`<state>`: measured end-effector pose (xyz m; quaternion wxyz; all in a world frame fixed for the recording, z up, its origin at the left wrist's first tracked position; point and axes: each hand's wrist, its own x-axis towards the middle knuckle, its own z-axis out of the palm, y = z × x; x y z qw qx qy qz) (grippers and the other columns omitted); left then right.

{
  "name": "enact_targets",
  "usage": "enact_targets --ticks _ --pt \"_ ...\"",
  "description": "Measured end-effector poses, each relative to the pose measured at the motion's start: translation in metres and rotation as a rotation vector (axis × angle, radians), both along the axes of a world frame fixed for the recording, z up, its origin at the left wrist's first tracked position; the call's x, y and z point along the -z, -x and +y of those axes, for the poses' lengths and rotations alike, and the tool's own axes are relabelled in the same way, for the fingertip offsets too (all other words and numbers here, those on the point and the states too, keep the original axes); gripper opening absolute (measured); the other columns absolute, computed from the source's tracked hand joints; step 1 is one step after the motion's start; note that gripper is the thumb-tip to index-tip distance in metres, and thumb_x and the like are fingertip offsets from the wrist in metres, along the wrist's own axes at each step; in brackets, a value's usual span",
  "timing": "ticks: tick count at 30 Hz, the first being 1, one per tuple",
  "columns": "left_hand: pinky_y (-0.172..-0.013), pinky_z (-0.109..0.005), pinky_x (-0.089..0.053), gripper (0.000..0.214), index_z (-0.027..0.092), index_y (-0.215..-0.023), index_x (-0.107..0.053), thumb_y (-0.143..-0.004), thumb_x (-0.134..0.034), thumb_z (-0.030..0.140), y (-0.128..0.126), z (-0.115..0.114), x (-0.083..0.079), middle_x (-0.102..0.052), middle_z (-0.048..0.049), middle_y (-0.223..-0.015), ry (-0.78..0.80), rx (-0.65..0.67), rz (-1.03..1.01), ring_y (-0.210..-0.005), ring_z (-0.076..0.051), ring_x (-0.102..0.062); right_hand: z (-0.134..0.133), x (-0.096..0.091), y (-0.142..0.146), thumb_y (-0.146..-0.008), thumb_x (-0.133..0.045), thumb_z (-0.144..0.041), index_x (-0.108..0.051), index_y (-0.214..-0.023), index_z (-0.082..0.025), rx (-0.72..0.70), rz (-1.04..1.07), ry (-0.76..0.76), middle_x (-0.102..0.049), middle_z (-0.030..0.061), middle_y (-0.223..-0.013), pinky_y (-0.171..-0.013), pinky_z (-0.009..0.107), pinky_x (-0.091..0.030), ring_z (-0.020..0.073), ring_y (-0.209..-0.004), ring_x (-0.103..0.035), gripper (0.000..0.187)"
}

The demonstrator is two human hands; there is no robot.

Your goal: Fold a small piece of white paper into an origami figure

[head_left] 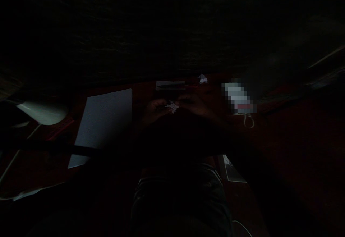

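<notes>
The view is very dark. Near the middle, a small piece of folded white paper [172, 106] sits between my two hands. My left hand [156, 109] pinches it from the left side, and my right hand [194, 104] has its fingers closed at its right edge. Shadow hides most of both hands and the finer folds of the paper. Just beyond them lies a pale flat strip [160, 85] with a dark, knife-like object [172, 85] across it, its end reddish. Another small folded white paper piece [202, 78] stands behind my right hand.
A large white sheet or pad [107, 114] lies on the left. Farther left are a white cone-shaped object [44, 112], perhaps a lamp shade, and a red item [60, 128]. On the right lies a blurred pale rectangle [238, 95] with a looped white cord [249, 122].
</notes>
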<state>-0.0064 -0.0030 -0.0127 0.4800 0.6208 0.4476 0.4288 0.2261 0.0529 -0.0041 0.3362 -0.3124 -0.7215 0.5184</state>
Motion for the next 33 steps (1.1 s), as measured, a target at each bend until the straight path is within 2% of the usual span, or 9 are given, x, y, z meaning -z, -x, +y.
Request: enact_targets --ticks 6,12,15,19,21,24,27,29,33 --pt "-0.082 -0.033 -0.057 0.031 0.021 -0.086 -0.075 -0.08 -0.091 0.046 -0.005 -0.002 0.002 -0.082 -0.0044 -0.094 -0.049 -0.016 0.107 -0.088 -0.02 -0.074 -0.001 -0.003 0.001 -0.088 -0.077 -0.077 -0.073 -0.078 -0.021 -0.043 -0.037 0.001 -0.069 0.0007 -0.076 -0.069 0.029 -0.049 0.0164 -0.074 -0.062 0.057" --pt "-0.073 -0.03 -0.053 0.038 0.02 -0.079 -0.072 -0.077 -0.089 0.054 -0.004 -0.001 -0.005 -0.078 -0.0032 -0.082 0.027 -0.15 0.004 -0.08 -0.019 -0.07 0.002 0.004 0.003 -0.084 -0.084 -0.077 -0.08 -0.099 -0.021 -0.024 0.08 -0.027 -0.08 0.0052 -0.098 -0.086 0.033 -0.057 0.0208 -0.091 -0.072 0.058" --pt "-0.074 -0.03 -0.052 0.043 0.019 -0.076 -0.07 -0.075 -0.091 0.058 -0.005 -0.001 -0.008 -0.076 -0.0024 -0.08 0.048 -0.184 -0.004 -0.078 -0.018 -0.069 0.002 0.008 0.003 -0.083 -0.09 -0.068 -0.081 -0.097 -0.02 -0.065 0.072 -0.051 -0.081 0.006 -0.103 -0.093 0.036 -0.058 0.0224 -0.098 -0.074 0.05" --pt "-0.076 -0.032 -0.054 0.046 0.019 -0.084 -0.074 -0.071 -0.094 0.058 -0.005 -0.001 -0.006 -0.078 -0.0042 -0.086 0.082 -0.112 -0.002 -0.083 -0.021 -0.071 0.003 0.01 0.003 -0.087 -0.088 -0.06 -0.079 -0.088 -0.02 -0.059 0.057 -0.054 -0.079 0.004 -0.094 -0.09 0.036 -0.057 0.0205 -0.09 -0.072 0.041" --pt "-0.079 -0.033 -0.055 0.045 0.02 -0.092 -0.076 -0.074 -0.093 0.057 -0.002 0.0 -0.004 -0.08 -0.0048 -0.09 0.088 -0.087 -0.056 -0.085 -0.021 -0.073 0.004 0.009 0.003 -0.088 -0.087 -0.056 -0.079 -0.085 -0.02 -0.059 0.053 -0.071 -0.078 0.0036 -0.092 -0.089 0.036 -0.056 0.0203 -0.089 -0.071 0.037" --pt "-0.082 -0.033 -0.057 0.046 0.021 -0.103 -0.075 -0.081 -0.087 0.06 0.001 0.003 -0.004 -0.08 -0.0051 -0.098 0.049 -0.07 -0.194 -0.09 -0.022 -0.075 0.003 0.008 0.003 -0.087 -0.085 -0.05 -0.08 -0.085 -0.02 -0.056 0.046 -0.078 -0.078 0.0035 -0.091 -0.089 0.036 -0.055 0.02 -0.088 -0.071 0.03" --pt "-0.087 -0.033 -0.059 0.052 0.022 -0.108 -0.074 -0.078 -0.09 0.061 0.001 0.005 -0.004 -0.081 -0.0064 -0.109 -0.005 -0.081 -0.21 -0.1 -0.023 -0.076 0.002 0.009 0.002 -0.085 -0.086 -0.046 -0.082 -0.088 -0.02 -0.063 0.009 -0.061 -0.08 0.004 -0.094 -0.089 0.035 -0.055 0.0205 -0.091 -0.072 0.027" --pt "-0.088 -0.034 -0.059 0.05 0.021 -0.103 -0.076 -0.075 -0.094 0.057 -0.001 0.005 -0.003 -0.082 -0.0062 -0.108 0.012 -0.123 -0.145 -0.1 -0.023 -0.076 0.001 0.009 0.002 -0.084 -0.087 -0.045 -0.083 -0.091 -0.019 -0.077 -0.022 -0.051 -0.081 0.0044 -0.096 -0.087 0.035 -0.055 0.0211 -0.092 -0.072 0.027" --pt "-0.081 -0.033 -0.059 0.041 0.02 -0.088 -0.078 -0.07 -0.096 0.052 -0.003 0.005 -0.003 -0.082 -0.0035 -0.091 0.05 -0.243 -0.119 -0.088 -0.021 -0.075 0.001 0.008 0.001 -0.084 -0.088 -0.044 -0.084 -0.093 -0.02 -0.094 -0.032 -0.048 -0.083 0.0038 -0.097 -0.09 0.036 -0.056 0.0212 -0.092 -0.073 0.025"
